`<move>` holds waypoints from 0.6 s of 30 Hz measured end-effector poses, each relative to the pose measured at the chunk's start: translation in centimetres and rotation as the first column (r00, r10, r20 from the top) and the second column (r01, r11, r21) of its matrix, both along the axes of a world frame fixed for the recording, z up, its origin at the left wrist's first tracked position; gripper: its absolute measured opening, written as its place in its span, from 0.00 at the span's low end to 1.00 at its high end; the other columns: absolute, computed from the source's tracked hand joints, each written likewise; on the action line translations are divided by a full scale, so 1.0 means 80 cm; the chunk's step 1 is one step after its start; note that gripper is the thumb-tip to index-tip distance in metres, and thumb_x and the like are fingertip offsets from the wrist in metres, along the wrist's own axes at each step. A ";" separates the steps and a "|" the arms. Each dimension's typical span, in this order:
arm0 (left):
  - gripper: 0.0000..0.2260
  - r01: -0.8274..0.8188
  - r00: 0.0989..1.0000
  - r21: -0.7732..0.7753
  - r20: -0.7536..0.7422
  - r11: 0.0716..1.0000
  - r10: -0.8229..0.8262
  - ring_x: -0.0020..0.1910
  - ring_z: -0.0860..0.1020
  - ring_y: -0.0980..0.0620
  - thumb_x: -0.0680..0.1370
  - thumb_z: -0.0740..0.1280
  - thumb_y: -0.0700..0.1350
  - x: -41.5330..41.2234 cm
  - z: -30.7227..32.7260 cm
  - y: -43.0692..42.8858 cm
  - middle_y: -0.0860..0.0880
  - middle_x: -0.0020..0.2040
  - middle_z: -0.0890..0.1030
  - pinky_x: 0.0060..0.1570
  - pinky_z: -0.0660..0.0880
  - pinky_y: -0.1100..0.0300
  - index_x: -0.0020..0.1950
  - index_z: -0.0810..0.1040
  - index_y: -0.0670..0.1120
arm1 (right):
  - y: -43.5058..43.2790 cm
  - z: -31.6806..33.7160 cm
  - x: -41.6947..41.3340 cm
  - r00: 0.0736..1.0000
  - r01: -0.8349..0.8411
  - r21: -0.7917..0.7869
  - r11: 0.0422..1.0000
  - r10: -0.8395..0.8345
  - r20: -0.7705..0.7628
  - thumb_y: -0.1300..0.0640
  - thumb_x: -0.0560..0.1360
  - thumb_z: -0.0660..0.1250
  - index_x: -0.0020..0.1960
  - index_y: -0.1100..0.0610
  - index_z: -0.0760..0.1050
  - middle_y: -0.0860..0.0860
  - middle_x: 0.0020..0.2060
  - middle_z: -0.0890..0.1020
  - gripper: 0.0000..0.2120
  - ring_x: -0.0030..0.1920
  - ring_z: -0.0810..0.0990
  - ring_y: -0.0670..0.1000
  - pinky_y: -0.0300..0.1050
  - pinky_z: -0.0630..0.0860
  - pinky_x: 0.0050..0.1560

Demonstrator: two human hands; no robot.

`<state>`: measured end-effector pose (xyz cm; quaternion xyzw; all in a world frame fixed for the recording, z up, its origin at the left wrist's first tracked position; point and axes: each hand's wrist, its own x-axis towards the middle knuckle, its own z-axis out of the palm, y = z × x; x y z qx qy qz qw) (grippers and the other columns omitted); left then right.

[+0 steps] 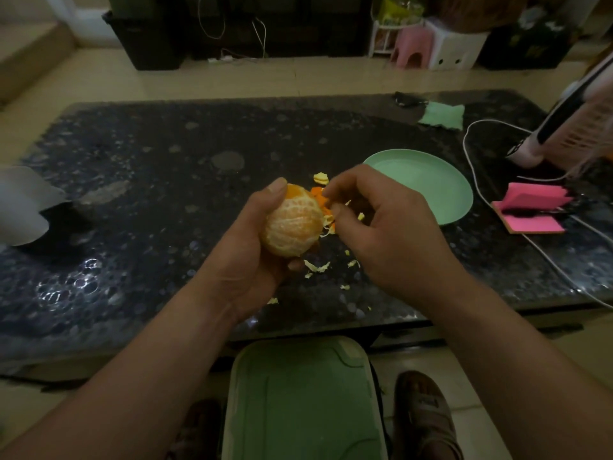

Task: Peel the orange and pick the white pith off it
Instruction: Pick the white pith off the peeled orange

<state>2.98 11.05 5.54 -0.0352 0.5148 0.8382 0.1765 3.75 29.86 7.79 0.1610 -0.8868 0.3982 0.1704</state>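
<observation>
My left hand [247, 250] grips a peeled orange [293, 222] above the dark speckled table [149, 194], thumb on its top. The fruit shows pale flesh netted with white pith. My right hand [381, 224] is just right of the orange, its fingertips pinching a small strip of pith or peel at the fruit's right side. Bits of orange peel [316, 191] lie behind the fruit, partly hidden by it. Small pith scraps [316, 267] are scattered on the table under and between my hands.
A pale green plate [428, 180] sits right of my hands. Pink sticky notes [530, 207], a white cable [474, 187] and a fan base [564, 127] stand at the right. A green cloth [442, 116] lies at the back. A green stool [302, 400] is below the near table edge.
</observation>
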 end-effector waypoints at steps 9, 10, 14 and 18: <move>0.26 -0.029 1.000 -0.153 0.005 0.988 0.030 0.41 0.82 0.49 0.74 0.73 0.63 -0.004 -0.005 0.000 0.46 0.49 0.85 0.30 0.73 0.60 0.63 0.82 0.46 | 0.005 -0.002 0.003 0.989 -0.034 0.225 0.974 0.064 -0.130 0.54 0.80 0.73 0.52 0.52 0.83 0.44 0.43 0.82 0.03 0.41 0.77 0.44 0.50 0.78 0.41; 0.29 -0.038 0.999 -0.173 0.006 0.984 0.040 0.41 0.81 0.49 0.73 0.72 0.63 -0.005 -0.007 0.000 0.46 0.49 0.85 0.29 0.73 0.60 0.65 0.81 0.45 | 0.005 -0.003 0.002 0.986 -0.031 0.258 0.966 0.071 -0.148 0.54 0.80 0.72 0.51 0.52 0.83 0.45 0.43 0.82 0.03 0.40 0.78 0.46 0.51 0.78 0.41; 0.31 -0.042 0.999 -0.250 -0.025 0.967 0.037 0.40 0.80 0.48 0.72 0.72 0.64 -0.007 -0.009 0.002 0.45 0.48 0.83 0.28 0.72 0.60 0.66 0.79 0.43 | -0.001 -0.006 0.001 0.975 0.014 0.363 0.932 0.067 -0.210 0.55 0.79 0.69 0.46 0.54 0.80 0.48 0.38 0.80 0.04 0.36 0.75 0.50 0.52 0.75 0.35; 0.26 -0.014 0.999 -0.268 -0.039 0.963 0.003 0.37 0.79 0.51 0.74 0.73 0.62 -0.006 -0.008 0.004 0.45 0.45 0.83 0.29 0.70 0.59 0.61 0.81 0.44 | -0.006 -0.009 0.000 0.972 0.039 0.378 0.925 0.054 -0.230 0.57 0.77 0.68 0.42 0.55 0.75 0.49 0.36 0.76 0.06 0.34 0.72 0.52 0.50 0.70 0.32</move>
